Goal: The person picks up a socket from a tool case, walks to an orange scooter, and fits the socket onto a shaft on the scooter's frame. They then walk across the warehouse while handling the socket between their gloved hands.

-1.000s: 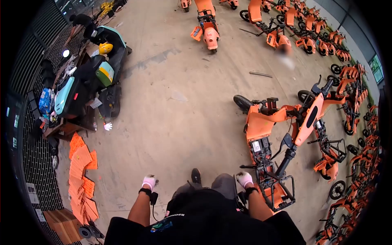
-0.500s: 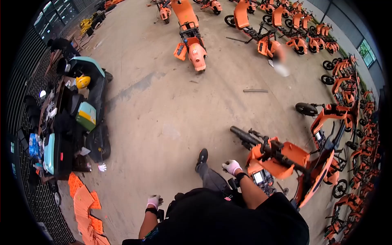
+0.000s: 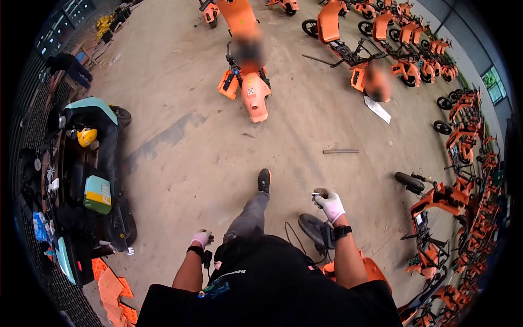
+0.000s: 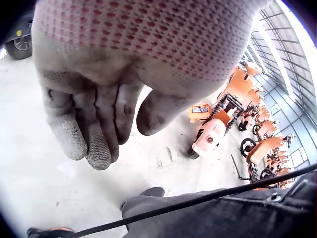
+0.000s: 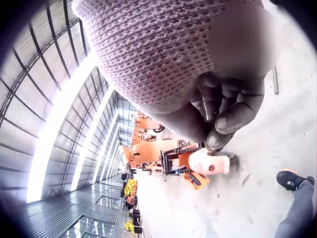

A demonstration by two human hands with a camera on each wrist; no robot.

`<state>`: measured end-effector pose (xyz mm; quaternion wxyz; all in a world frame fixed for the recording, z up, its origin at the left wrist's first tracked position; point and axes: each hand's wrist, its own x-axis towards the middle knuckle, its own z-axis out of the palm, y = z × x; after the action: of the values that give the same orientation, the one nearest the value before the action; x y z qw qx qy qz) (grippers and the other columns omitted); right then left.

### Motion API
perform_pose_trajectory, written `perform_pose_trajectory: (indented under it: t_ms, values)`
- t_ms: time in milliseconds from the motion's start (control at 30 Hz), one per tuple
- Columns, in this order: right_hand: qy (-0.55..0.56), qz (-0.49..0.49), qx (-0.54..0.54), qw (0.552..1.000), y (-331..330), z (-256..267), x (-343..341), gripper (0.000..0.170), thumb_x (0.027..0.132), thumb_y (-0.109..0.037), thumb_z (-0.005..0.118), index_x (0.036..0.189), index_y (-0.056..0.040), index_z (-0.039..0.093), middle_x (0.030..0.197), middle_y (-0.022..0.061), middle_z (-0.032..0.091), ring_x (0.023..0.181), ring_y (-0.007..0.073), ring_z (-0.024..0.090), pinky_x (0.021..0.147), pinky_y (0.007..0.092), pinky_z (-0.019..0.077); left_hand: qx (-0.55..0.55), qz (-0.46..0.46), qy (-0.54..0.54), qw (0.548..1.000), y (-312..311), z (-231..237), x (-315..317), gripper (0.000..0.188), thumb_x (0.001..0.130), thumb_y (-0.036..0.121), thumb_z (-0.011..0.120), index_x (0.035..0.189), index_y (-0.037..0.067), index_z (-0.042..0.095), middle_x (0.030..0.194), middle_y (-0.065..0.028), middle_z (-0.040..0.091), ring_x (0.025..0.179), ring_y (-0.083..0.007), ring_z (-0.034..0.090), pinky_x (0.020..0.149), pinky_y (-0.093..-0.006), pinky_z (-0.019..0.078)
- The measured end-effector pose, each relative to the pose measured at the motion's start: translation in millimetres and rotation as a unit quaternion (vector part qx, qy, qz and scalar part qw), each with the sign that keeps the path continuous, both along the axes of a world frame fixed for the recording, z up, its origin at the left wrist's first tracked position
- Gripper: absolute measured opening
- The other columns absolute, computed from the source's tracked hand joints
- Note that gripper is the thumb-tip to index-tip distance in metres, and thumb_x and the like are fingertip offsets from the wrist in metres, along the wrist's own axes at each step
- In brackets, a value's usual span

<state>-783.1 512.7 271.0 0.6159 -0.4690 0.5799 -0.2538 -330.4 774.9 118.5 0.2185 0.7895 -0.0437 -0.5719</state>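
My right hand (image 3: 330, 207), in a white and pink knit glove with dark, dirty fingers, is held out in front of my body. Its fingers curl against the thumb and pinch a small thin metal piece (image 5: 203, 103), mostly hidden in the grip; I cannot tell its kind. My left hand (image 3: 202, 238) hangs low beside my waist in a matching glove. In the left wrist view its fingers (image 4: 99, 119) droop loosely, with nothing in them. Ahead on the floor stands a partly stripped orange scooter (image 3: 254, 97), with an orange part hanging at its side.
Another orange scooter (image 3: 366, 270) is close by my right elbow. Rows of orange scooters (image 3: 463, 141) line the right side. A dark bar (image 3: 341, 151) lies on the concrete. To the left are a teal scooter (image 3: 90, 103), orange panels (image 3: 111, 289) and a bending person (image 3: 71, 65).
I have stepped forward; the scooter ahead is nearer and the one at my right has slid back beside me. My right hand has moved forward and up, and the left remains low.
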Motion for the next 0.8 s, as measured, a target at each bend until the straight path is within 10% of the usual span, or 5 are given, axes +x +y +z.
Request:
perform_pose_trajectory:
  t_ms: [200, 233, 333, 500, 800]
  values:
    - [0.023, -0.065, 0.066, 0.995, -149.0, 14.2, -18.7, 0.022, 0.092, -0.009, 0.057, 0.111, 0.0034, 0.06, 0.083, 0.0074, 0.067, 0.066, 0.01, 0.059, 0.058, 0.0213, 0.046, 0.037, -0.132, -0.002, 0.991, -215.2, -60.7, 30.0, 0.026, 0.09, 0.023, 0.053, 0.109, 0.005, 0.058, 0.092, -0.0141, 0.069, 0.075, -0.0255, 0.067, 0.062, -0.0388, 0.0528]
    - [0.021, -0.067, 0.044, 0.997, -170.8, 17.5, -26.0, 0.023, 0.094, -0.013, 0.057, 0.11, 0.0034, 0.06, 0.083, 0.0072, 0.067, 0.065, 0.0099, 0.059, 0.058, 0.0212, 0.0458, 0.038, -0.231, -0.026, 0.972, -260.4, -43.6, 32.1, 0.025, 0.091, 0.023, 0.053, 0.105, 0.004, 0.061, 0.089, -0.0131, 0.069, 0.073, -0.0241, 0.067, 0.061, -0.0382, 0.0528]
    - [0.018, -0.111, 0.042, 0.993, -236.8, 22.6, -44.3, 0.02, 0.095, -0.016, 0.057, 0.103, 0.0016, 0.062, 0.082, 0.0063, 0.066, 0.065, 0.0091, 0.058, 0.059, 0.021, 0.0455, -0.051, -0.118, -0.071, 0.989, -397.0, 32.2, 14.1, 0.026, 0.088, 0.022, 0.055, 0.098, 0.001, 0.065, 0.074, -0.0089, 0.067, 0.058, -0.0191, 0.063, 0.054, -0.0327, 0.0495]
    - [0.021, -0.125, 0.072, 0.989, -375.9, 7.3, -62.4, 0.018, 0.092, -0.013, 0.058, 0.104, 0.0005, 0.061, 0.082, 0.0059, 0.064, 0.065, 0.0089, 0.056, 0.058, 0.0203, 0.0446, -0.207, -0.235, -0.162, 0.936, -592.0, 46.0, -5.3, 0.027, 0.084, 0.019, 0.06, 0.102, 0.001, 0.066, 0.093, -0.0152, 0.07, 0.084, -0.0259, 0.067, 0.077, -0.0345, 0.0517]
    - [-0.02, 0.246, 0.019, 0.969, -750.9, 84.5, 64.3, 0.031, 0.091, -0.02, 0.062, 0.11, 0.0054, 0.06, 0.086, 0.0056, 0.065, 0.072, 0.0102, 0.057, 0.067, 0.0236, 0.0457, -0.435, -0.202, 0.021, 0.877, -899.9, 217.0, -150.4, 0.031, 0.085, 0.021, 0.067, 0.108, -0.001, 0.064, 0.1, -0.0121, 0.068, 0.095, -0.0206, 0.064, 0.086, -0.0315, 0.0488]
